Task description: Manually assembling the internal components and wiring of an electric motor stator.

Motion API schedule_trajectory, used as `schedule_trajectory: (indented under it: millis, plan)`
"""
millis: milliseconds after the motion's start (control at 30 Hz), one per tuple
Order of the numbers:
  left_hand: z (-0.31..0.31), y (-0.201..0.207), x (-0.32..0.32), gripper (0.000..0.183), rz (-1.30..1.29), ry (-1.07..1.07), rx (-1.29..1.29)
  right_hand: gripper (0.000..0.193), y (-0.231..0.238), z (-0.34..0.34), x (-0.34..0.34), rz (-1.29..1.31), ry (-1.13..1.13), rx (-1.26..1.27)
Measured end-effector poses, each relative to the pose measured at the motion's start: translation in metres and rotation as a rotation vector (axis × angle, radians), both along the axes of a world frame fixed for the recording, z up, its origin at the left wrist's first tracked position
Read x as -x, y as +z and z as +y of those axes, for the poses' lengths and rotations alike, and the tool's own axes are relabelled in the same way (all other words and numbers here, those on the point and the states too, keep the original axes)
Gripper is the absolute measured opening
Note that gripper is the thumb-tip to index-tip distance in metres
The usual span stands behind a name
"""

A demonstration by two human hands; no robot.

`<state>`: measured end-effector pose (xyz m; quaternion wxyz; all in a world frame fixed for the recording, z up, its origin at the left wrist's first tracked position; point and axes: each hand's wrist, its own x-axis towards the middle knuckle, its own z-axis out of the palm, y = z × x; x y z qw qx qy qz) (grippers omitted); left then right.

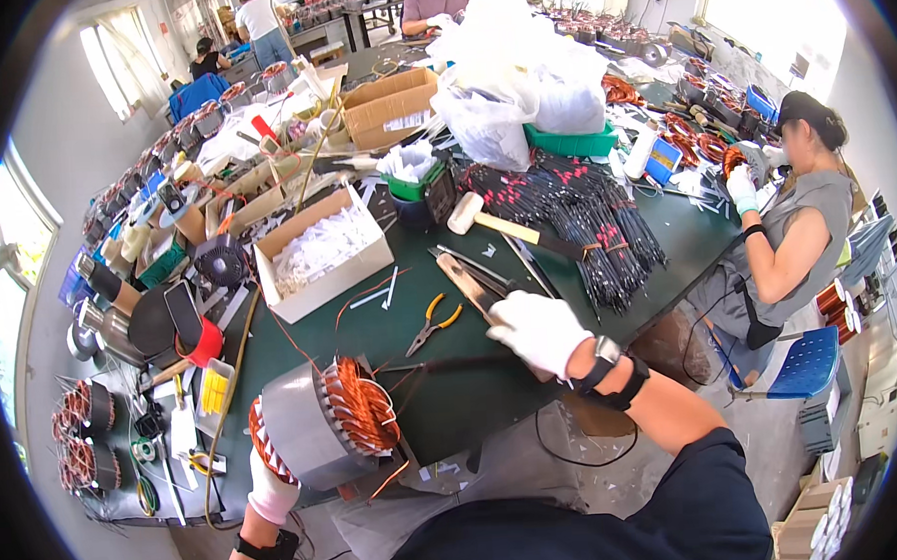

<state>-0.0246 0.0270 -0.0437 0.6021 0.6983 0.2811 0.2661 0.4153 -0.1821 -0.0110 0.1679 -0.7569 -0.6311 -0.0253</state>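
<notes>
A grey motor stator (320,426) with copper windings at both ends rests near the table's front edge. My left hand (271,491), in a white glove, grips its lower left end; most of the fingers are hidden behind it. Farther right, my gloved right hand (537,332) is closed over a flat brown wooden strip (463,282) that pokes out past the fingers. Long pointed metal tools lie beside that strip. Yellow-handled pliers (433,324) lie open between my hands. A pale-headed mallet (506,222) lies beyond my right hand, its dark handle end against a bundle of black sleeved wires (607,238).
An open carton of white slips (322,247) stands beyond the stator. A phone (183,314) leans at the left, near several wound stators (88,461). White plastic bags (520,87) pile up at the back. A co-worker (801,205) sits at the right, handling a copper-wound part.
</notes>
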Motion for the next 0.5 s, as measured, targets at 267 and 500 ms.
schedule_trajectory:
  millis: [267,500]
  plan:
    - [0.004,0.018,-0.015,0.036,0.348,-0.160,-0.580,0.014,-0.038,-0.002,-0.033,-0.065,-0.304,0.115]
    - [0.009,-0.003,-0.009,0.030,-0.146,0.081,0.472,0.013,-0.020,-0.020,-0.021,-0.035,-0.358,0.088]
